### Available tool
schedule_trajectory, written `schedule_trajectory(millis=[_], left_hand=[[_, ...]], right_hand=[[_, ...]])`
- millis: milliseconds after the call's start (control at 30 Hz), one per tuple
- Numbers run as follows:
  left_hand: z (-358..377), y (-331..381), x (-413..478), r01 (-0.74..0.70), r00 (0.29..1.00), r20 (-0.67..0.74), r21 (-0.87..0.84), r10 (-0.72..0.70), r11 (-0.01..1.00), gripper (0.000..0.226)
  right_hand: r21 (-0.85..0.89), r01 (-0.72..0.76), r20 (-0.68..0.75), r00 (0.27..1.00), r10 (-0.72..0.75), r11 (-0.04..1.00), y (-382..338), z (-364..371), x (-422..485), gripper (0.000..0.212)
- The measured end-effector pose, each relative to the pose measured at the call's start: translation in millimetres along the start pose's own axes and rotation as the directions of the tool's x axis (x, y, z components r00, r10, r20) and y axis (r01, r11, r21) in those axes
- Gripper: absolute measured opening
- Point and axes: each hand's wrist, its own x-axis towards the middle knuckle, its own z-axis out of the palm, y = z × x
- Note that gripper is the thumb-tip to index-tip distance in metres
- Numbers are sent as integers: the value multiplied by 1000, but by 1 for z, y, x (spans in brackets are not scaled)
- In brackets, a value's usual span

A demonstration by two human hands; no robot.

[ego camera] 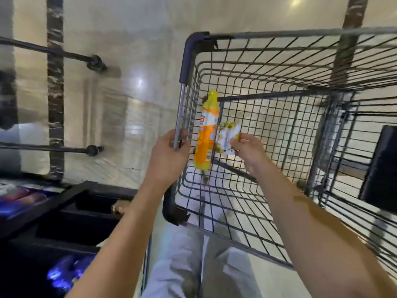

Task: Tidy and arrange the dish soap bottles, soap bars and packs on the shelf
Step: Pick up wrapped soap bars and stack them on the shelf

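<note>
The left hand (166,149) and right hand (249,147) are bare, and so are both forearms (120,222) right to the near edge. Pale grey trousers (184,254), softly creased, cover the legs between them.

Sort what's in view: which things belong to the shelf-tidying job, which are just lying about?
Job: orange dish soap bottle in the cart; white-and-yellow pack, pinched by the right hand; dark shelf at lower left.
Lying about: wire cart, rim gripped by the left hand; black rods at left; blurred blue items on the shelf, too smeared to identify.
</note>
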Motion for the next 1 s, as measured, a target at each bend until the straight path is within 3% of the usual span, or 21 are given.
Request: schedule_trajectory(millis=[200,300,400,500,567,700,767,867,1000], left_hand=[[-1,-3,5,7,1000,10,-34,-7,999,21],[-1,0,5,-19,1000,-1,-29,19,999,20],[-8,10,-4,-76,997,-12,63,77,995,15],[-21,19,-29,-175,984,10,236,178,956,13],[-32,25,-52,-227,971,5,339,240,913,16],[-53,35,-111,-221,953,-70,511,296,831,39],[-61,34,-146,-207,935,-123,574,333,793,42],[-61,22,-210,-154,882,-261,627,392,764,40],[-41,-22,-307,-4,783,-520,543,340,840,29]], right_hand=[[-36,1,-36,999,-3,999,6,12,16,42],[-153,21,-21,999,-24,988,0,6,4,49],[-427,156,20,986,-163,891,-16,-1,-27,50],[-693,331,136,932,-335,640,-35,-11,-74,44],[-794,445,260,864,-431,414,-50,-17,-110,40],[-785,577,592,591,-548,-226,-79,-24,-185,25],[-691,576,718,479,-504,-436,-91,-23,-216,28],[-488,575,869,255,-423,-656,-101,-20,-266,36],[-219,572,971,50,-233,-791,-90,-19,-333,30]])
